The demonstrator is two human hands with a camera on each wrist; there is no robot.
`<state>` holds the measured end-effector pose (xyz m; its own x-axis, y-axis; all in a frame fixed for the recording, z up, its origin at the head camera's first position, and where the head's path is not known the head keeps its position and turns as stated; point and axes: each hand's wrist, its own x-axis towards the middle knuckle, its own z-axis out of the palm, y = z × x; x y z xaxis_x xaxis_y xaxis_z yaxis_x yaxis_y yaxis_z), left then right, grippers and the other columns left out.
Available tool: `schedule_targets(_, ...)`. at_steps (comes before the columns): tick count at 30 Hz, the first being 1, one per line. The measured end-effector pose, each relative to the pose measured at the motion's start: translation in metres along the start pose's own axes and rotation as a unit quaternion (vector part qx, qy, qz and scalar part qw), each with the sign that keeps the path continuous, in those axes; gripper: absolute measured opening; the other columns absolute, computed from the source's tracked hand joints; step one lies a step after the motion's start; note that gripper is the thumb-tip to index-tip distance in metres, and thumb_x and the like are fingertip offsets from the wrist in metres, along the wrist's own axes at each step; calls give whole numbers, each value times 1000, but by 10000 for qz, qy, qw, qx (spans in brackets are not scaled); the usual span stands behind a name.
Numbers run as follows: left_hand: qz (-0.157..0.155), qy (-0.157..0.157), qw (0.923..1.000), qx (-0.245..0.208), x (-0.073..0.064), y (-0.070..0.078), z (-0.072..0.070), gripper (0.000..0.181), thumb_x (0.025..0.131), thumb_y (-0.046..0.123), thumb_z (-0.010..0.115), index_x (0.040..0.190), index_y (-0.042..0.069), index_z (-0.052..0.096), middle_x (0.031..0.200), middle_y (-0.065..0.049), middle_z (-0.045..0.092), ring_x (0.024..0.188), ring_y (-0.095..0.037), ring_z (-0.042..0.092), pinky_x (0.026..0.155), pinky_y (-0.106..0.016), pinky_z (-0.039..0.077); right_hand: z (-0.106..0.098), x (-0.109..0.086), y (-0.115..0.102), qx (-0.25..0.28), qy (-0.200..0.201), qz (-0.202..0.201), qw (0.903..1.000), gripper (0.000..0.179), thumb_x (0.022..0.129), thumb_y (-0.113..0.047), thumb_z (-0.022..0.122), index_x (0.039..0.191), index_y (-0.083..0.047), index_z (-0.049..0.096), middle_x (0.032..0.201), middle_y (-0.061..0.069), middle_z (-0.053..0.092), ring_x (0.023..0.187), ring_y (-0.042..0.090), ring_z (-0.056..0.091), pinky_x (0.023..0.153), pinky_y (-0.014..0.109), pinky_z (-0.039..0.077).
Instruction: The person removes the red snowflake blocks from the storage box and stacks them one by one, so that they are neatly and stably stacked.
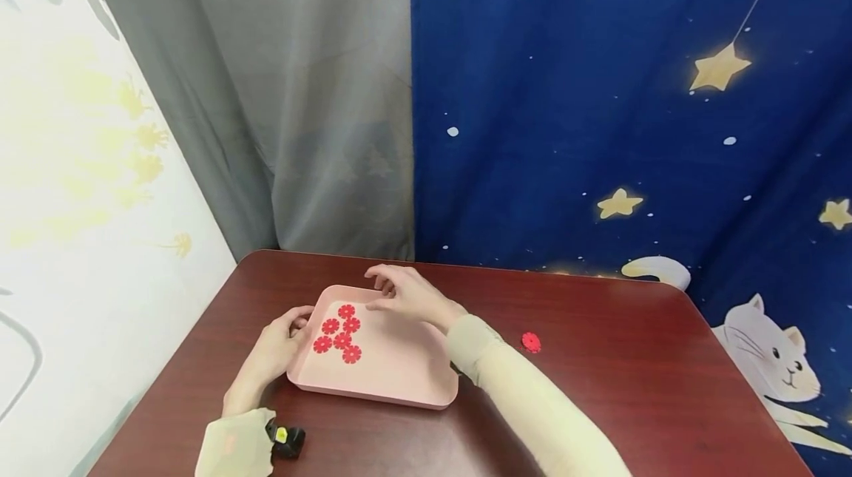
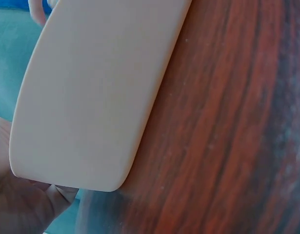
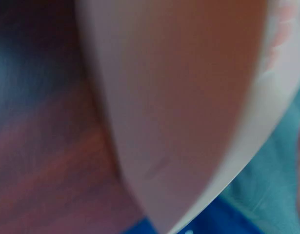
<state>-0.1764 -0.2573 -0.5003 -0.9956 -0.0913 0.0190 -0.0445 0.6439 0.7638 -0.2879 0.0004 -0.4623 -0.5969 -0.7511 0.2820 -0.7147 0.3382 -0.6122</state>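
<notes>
A shallow pink tray (image 1: 393,366) sits on the table, and several red notched plastic discs (image 1: 351,353) lie flat inside its left half. My left hand (image 1: 276,347) holds the tray by its left side, fingers at the wall. In the left wrist view that hand (image 2: 23,204) shows beside the tray's corner, partly hidden behind the tray wall (image 2: 86,107). Over the far part of the tray hovers my right hand (image 1: 413,296), fingers loosely bent and apart, with nothing seen between them. Blurred tray wall (image 3: 179,107) fills much of the right wrist view.
One more red disc (image 1: 530,342) lies on the brown table (image 1: 612,373), right of the tray beyond my right forearm. A black wrist device (image 1: 288,441) is at my left cuff. Grey curtain (image 1: 333,107) and blue star-patterned curtain (image 1: 566,92) hang behind the table.
</notes>
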Motion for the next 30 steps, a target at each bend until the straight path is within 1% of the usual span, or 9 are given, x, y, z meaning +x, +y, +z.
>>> schedule_targets(3, -6, -36, 10000, -23, 1, 1, 3, 36, 98, 6, 55, 133, 2, 54, 101, -13, 59, 86, -23, 55, 71, -30, 46, 7, 8, 2, -187, -227, 379, 9988, 49, 84, -29, 79, 123, -10, 57, 103, 10, 66, 89, 15, 62, 80, 22, 48)
schedule_targets(6, -8, -49, 10000, -21, 3, 1, 5, 36, 98, 7, 55, 134, 2, 54, 101, -12, 59, 86, -24, 55, 72, -32, 46, 5, 14, 1, -438, -547, 755, 9947, 48, 82, -32, 80, 119, -10, 57, 100, 6, 67, 86, 11, 59, 79, 24, 47)
schedule_targets(10, 0, -33, 10000, 20, 5, -1, 4, 36, 98, 8, 55, 134, 3, 53, 101, -11, 58, 86, -24, 54, 72, -32, 47, -5, 26, -10, -533, -668, 898, 9923, 43, 83, -33, 79, 113, -12, 58, 91, -1, 64, 82, 10, 57, 79, 24, 46)
schedule_targets(13, 41, -6, 10000, 28, 6, -3, 2, 36, 98, 7, 55, 134, 3, 53, 101, -12, 58, 85, -23, 54, 70, -31, 46, 0, 34, -13, -392, -564, 886, 9937, 38, 83, -31, 79, 108, -11, 58, 86, -3, 62, 79, 9, 55, 75, 22, 44)
schedule_targets(17, 5, -20, 10000, 33, 5, -4, 1, 36, 98, 7, 55, 134, 3, 53, 101, -12, 58, 85, -23, 54, 69, -30, 46, 24, 34, -2, 47, -458, 1216, 9915, 37, 81, -27, 82, 104, -10, 59, 82, -1, 61, 72, 8, 53, 66, 22, 44)
schedule_targets(21, -59, -58, 10000, -27, 6, -3, 2, 37, 99, 8, 55, 135, 4, 53, 102, -12, 58, 86, -24, 55, 69, -29, 47, 42, 30, 5, 761, -277, 1670, 9826, 33, 80, -16, 82, 105, -10, 62, 74, 0, 60, 64, 13, 57, 58, 24, 46)
schedule_targets(23, -53, -30, 10000, -43, 6, -3, 2, 36, 98, 8, 55, 135, 4, 53, 102, -13, 59, 86, -24, 55, 69, -29, 47, 49, 27, 8, 1078, -254, 1774, 9779, 34, 79, -10, 82, 108, -9, 64, 71, 1, 60, 60, 15, 58, 55, 25, 47)
schedule_targets(26, -41, -15, 10000, -19, 7, -3, 2, 36, 98, 7, 56, 134, 4, 53, 101, -13, 59, 85, -23, 54, 69, -29, 46, 60, 24, 14, 1423, -234, 1860, 9719, 38, 78, -4, 80, 113, -9, 68, 68, 3, 58, 58, 14, 56, 54, 23, 44)
schedule_targets(30, -45, -49, 10000, -43, 9, -4, 1, 37, 98, 8, 56, 135, 5, 53, 102, -11, 58, 86, -23, 54, 70, -29, 46, 68, 22, 20, 1693, -84, 2010, 9648, 38, 76, -2, 80, 112, -8, 71, 68, 2, 56, 59, 9, 49, 55, 21, 39)
